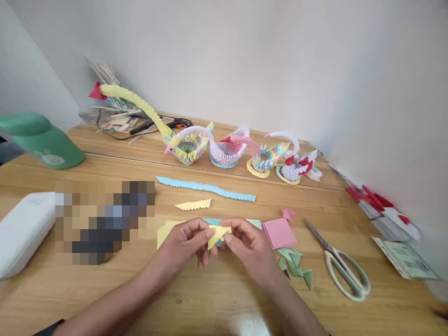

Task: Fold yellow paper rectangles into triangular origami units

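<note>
Between my two hands is a small folded piece of yellow paper (217, 234), roughly triangular. My left hand (191, 237) pinches its left side with thumb and fingers. The right corner sits between the thumb and fingers of my right hand (245, 237). Behind and partly under the hands lie yellow paper sheets (164, 231), blue paper (212, 221) and a pale green sheet (255, 223). To the right are a stack of pink paper squares (280, 233) and several green folded pieces (296, 267). A short yellow folded strip (193, 204) and a long blue folded strip (206, 186) lie beyond.
Scissors (338, 261) lie at right, near a printed paper bundle (404, 258). Several paper swans, including a yellow-necked one (140, 101), stand along the back. At left are a green bottle (45, 140), a white case (26, 228) and a blurred-out dark object (108, 228).
</note>
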Demonstrator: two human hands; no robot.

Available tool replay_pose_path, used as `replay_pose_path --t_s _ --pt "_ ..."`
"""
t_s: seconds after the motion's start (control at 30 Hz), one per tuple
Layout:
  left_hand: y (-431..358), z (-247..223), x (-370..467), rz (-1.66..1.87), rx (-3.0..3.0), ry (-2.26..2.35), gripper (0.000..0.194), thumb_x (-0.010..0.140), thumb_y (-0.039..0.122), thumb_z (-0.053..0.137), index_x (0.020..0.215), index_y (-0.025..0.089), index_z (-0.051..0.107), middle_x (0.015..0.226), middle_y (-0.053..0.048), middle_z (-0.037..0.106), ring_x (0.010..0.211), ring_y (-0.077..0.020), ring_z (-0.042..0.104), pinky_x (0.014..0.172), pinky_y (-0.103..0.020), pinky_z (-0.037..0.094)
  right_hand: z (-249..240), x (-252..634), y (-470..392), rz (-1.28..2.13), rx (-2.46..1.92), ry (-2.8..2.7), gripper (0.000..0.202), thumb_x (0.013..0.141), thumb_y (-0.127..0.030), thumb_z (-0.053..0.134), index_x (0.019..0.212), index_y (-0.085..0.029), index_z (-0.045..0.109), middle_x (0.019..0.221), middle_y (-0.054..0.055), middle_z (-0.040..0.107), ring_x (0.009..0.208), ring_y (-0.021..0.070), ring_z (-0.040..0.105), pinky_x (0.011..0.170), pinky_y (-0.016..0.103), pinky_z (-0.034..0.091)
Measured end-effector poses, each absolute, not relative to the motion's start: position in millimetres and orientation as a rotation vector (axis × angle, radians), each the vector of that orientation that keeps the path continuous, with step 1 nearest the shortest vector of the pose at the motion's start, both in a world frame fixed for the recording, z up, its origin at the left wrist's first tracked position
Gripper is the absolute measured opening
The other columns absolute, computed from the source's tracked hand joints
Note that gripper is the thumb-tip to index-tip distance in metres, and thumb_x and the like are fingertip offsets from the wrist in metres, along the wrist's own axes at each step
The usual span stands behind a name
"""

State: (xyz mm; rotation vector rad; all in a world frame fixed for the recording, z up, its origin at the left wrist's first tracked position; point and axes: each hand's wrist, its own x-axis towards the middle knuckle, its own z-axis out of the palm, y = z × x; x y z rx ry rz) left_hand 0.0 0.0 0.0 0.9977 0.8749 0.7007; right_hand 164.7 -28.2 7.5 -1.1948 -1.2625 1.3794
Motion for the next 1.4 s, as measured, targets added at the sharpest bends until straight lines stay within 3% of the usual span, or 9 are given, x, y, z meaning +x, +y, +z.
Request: replay_pose_path --t_s 0.2,0.43,0.63,0.77,0.87,0.97,1.07,1.23,1.4 --pt "-0.3 -0.3 0.6 0.727 0.983 0.875 0.029 0.074 0.040 0.066 0.070 0.016 0.051 0.056 0.003 0.062 0.040 -0.0066 0.051 0.041 -0.017 0.042 7.0 165.3 -26.6 1.403 -1.159 -1.227 0.016 0.080 -0.024 0.059 0.094 -0.020 0.063 0.072 -0.003 0.055 0.067 0.0109 0.054 0.065 0.024 0.045" --pt "-1.1 1.1 0.8 0.710 0.976 0.886 0.027 0.077 0.039 0.063 0.072 0.016 0.049 0.058 0.002 0.063 0.042 -0.0062 0.051 0.043 -0.017 0.040 8.4 167.6 -27.2 1.342 -1.237 -1.304 0.017 0.081 -0.021 0.056 0.095 -0.020 0.064 0.066 -0.004 0.053 0.065 0.0113 0.053 0.062 0.023 0.042" --pt "-3.4 -1.4 1.8 0.761 1.163 0.930 0.030 0.078 0.030 0.059 0.103 0.020 0.045 0.056 0.007 0.055 0.044 -0.0078 0.046 0.044 -0.018 0.037 6.6 166.2 -27.9 1.277 -1.291 -1.344 0.018 0.081 -0.022 0.055 0.096 -0.019 0.064 0.068 -0.003 0.053 0.065 0.0117 0.052 0.062 0.024 0.041" --pt "-7.9 -0.6 1.6 0.809 1.577 1.071 0.029 0.081 0.021 0.052 0.110 0.021 0.047 0.057 0.008 0.046 0.052 -0.0099 0.047 0.052 -0.021 0.040 6.7 163.8 -27.2 1.238 -1.281 -1.307 0.017 0.079 -0.019 0.056 0.095 -0.020 0.061 0.069 -0.004 0.050 0.065 0.0110 0.052 0.062 0.023 0.042" --pt "-10.4 0.1 -0.2 0.895 1.902 1.164 0.027 0.081 0.014 0.052 0.107 0.022 0.049 0.068 0.004 0.053 0.057 -0.0112 0.051 0.056 -0.023 0.043 7.4 161.9 -27.0 1.245 -1.281 -1.261 0.014 0.078 -0.019 0.057 0.092 -0.020 0.060 0.067 -0.005 0.048 0.063 0.0104 0.053 0.061 0.022 0.043" --pt "-10.9 -0.1 -2.0 1.072 2.230 1.180 0.025 0.080 0.009 0.054 0.101 0.021 0.052 0.096 -0.004 0.059 0.078 -0.0158 0.057 0.068 -0.028 0.047 8.6 160.4 -27.5 1.275 -1.298 -1.237 0.013 0.078 -0.020 0.057 0.091 -0.020 0.059 0.065 -0.006 0.048 0.061 0.0104 0.054 0.060 0.022 0.044" --pt "-9.6 -1.1 -2.6 1.157 2.465 1.102 0.020 0.081 0.007 0.054 0.097 0.019 0.055 0.103 -0.007 0.060 0.093 -0.0190 0.057 0.077 -0.030 0.047 9.8 159.8 -28.1 1.290 -1.303 -1.220 0.011 0.078 -0.021 0.057 0.089 -0.019 0.059 0.064 -0.006 0.048 0.061 0.0105 0.054 0.060 0.023 0.044" --pt "-8.9 -0.7 -2.6 1.141 2.407 1.078 0.020 0.081 0.010 0.056 0.099 0.018 0.057 0.099 -0.006 0.066 0.090 -0.0177 0.060 0.080 -0.030 0.048 10.6 161.4 -27.5 1.307 -1.302 -1.210 0.015 0.077 -0.023 0.059 0.092 -0.019 0.062 0.064 -0.005 0.051 0.062 0.0112 0.055 0.061 0.023 0.044" --pt "-9.2 7.2 -2.1 0.947 1.982 1.191 0.006 0.078 0.016 0.058 0.083 0.020 0.058 0.086 -0.001 0.069 0.065 -0.0123 0.059 0.063 -0.024 0.049 12.2 161.9 -26.4 1.311 -1.257 -1.180 0.016 0.076 -0.024 0.060 0.090 -0.018 0.065 0.067 -0.003 0.055 0.066 0.0115 0.053 0.064 0.023 0.044"
